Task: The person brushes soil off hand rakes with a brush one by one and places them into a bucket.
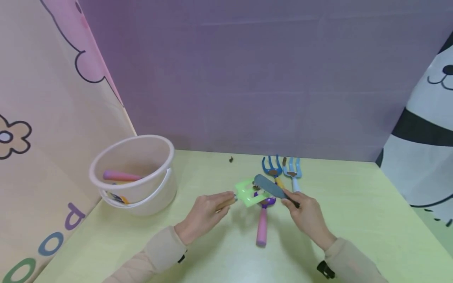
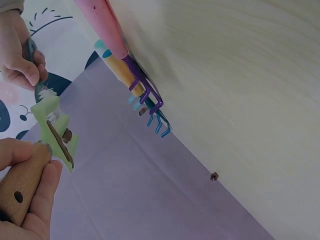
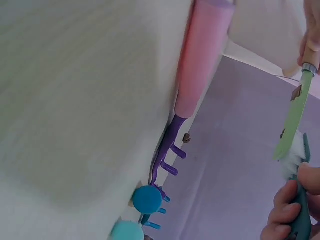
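Observation:
My left hand (image 1: 204, 215) grips the wooden handle (image 2: 25, 182) of a small garden tool with a light green, slotted head (image 1: 243, 195), held above the table. Brown bits of dirt (image 2: 67, 135) cling to the green head. In my right hand (image 1: 308, 218) is a dark grey-green brush (image 1: 270, 186), its white bristles (image 3: 292, 159) against the green head. Beneath them on the table lies a purple hand rake with a pink handle (image 1: 262, 230); its head is partly hidden in the head view.
Farther back lie a dark blue hand fork (image 1: 271, 171) and a light blue one (image 1: 292, 171), both with brown dirt on them. A brown clump (image 1: 231, 159) sits near the table's back edge. At left stands a white bucket (image 1: 155, 198) holding a pink-handled tool (image 1: 122, 175).

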`<move>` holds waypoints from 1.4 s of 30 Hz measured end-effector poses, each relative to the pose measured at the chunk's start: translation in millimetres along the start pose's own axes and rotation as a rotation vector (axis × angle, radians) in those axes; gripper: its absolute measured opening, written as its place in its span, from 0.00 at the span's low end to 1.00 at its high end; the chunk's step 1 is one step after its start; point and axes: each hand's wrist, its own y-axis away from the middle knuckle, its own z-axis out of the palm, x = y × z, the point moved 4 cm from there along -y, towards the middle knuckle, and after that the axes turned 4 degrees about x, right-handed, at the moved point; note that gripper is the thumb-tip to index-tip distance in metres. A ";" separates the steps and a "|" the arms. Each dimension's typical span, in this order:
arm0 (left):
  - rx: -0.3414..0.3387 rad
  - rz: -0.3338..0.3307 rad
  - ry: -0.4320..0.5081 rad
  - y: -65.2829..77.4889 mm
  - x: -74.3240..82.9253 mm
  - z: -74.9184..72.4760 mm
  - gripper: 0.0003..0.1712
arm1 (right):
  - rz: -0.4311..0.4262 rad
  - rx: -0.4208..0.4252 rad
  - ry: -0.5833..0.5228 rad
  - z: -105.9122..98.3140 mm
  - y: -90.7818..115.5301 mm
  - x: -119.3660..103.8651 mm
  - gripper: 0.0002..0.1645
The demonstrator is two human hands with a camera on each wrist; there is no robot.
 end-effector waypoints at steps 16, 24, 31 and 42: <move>-0.043 -0.043 0.011 1.5 -2.7 -3.7 0.17 | -0.590 0.251 0.243 -1.5 2.3 -24.2 0.26; 0.021 0.003 0.065 0.3 -0.9 -7.9 0.16 | -0.587 0.271 0.297 -4.6 -3.1 -19.7 0.22; 0.045 0.027 0.080 -0.4 -0.9 -5.8 0.15 | -0.538 0.292 0.293 -5.9 -4.0 -17.7 0.36; 0.057 0.052 0.067 0.5 1.3 -4.1 0.15 | -0.397 0.229 0.281 -2.3 -6.6 -12.1 0.19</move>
